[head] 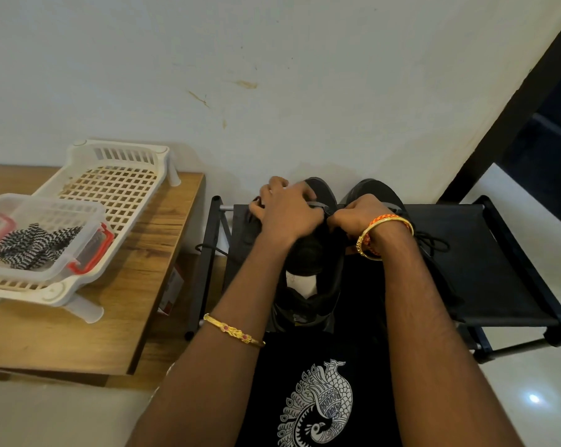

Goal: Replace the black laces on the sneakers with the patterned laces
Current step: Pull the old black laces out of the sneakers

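**Ana:** What is the biggest thing here?

**Ben:** The black rack (485, 253), in the middle and right of the frame. Two black sneakers sit on it, side by side. The left sneaker (308, 269) is the one being worked on. The right sneaker (374, 188) peeks out behind the hands.

**Ana:** And on the left?

**Ben:** A wooden table (137, 285). On it is a white basket (118, 175), and in the basket sits a clear box (47, 214) with red clips. The patterned laces (30, 243) lie in that box in a loose pile, black and white zigzag.

**Ana:** What are the hands doing?

**Ben:** Both are curled up on top of the left sneaker, near its front. The left hand (287, 208) pinches something small and dark there. The right hand (360, 214) is clenched too, just beside it. I think each one grips a bit of black lace (434, 243), but the fingers hide it, so I cannot tell for sure. A loose bit of black lace trails on the rack by the right wrist.

**Ana:** How will the lace feel?

**Ben:** Soft, floppy and very light, I think. It will likely bend and tangle. It may stick in the little holes, so pull it close to the hole, slowly.

**Ana:** And the sneaker?

**Ben:** Light, with a bendy top and a firmer bottom. It could slide on the rack, so I would hold it by its side while pulling.

**Ana:** And the new laces?

**Ben:** Pick one up by its stiff tip. That part should poke through the holes best.
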